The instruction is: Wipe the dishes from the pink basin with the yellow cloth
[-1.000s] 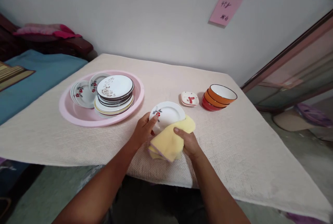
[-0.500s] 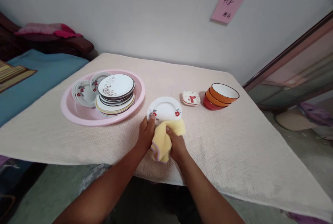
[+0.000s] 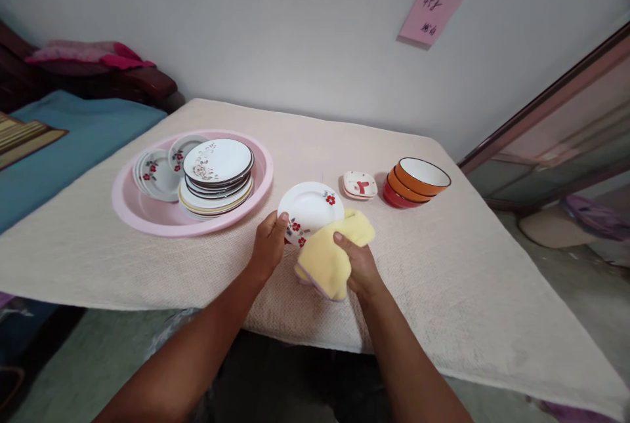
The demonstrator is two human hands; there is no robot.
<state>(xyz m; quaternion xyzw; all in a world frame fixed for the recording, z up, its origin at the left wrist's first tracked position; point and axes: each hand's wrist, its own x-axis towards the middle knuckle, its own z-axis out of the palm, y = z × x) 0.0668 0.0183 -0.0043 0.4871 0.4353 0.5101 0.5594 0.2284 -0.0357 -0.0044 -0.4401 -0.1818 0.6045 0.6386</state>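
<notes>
A white plate (image 3: 308, 203) with red flowers is held tilted above the front half of the table. My left hand (image 3: 270, 239) grips its left edge, thumb on top and fingers beneath. My right hand (image 3: 358, 262) is closed on a yellow cloth (image 3: 327, 256) with a purple edge, which lies over the plate's lower right rim. The cloth hides that part of the plate and most of my right fingers.
Left on the table (image 3: 443, 279) stands a pink basin (image 3: 197, 229) with stacked plates (image 3: 216, 161) and flowered plates (image 3: 162, 174). To the right are small square dishes (image 3: 359, 184) and stacked orange and red bowls (image 3: 416, 180). A pink note (image 3: 433, 10) hangs on the wall.
My right hand and the cloth have moved right along the plate's rim. The plate has turned, its flowers now at lower left and upper right. My left hand has shifted slightly left.
</notes>
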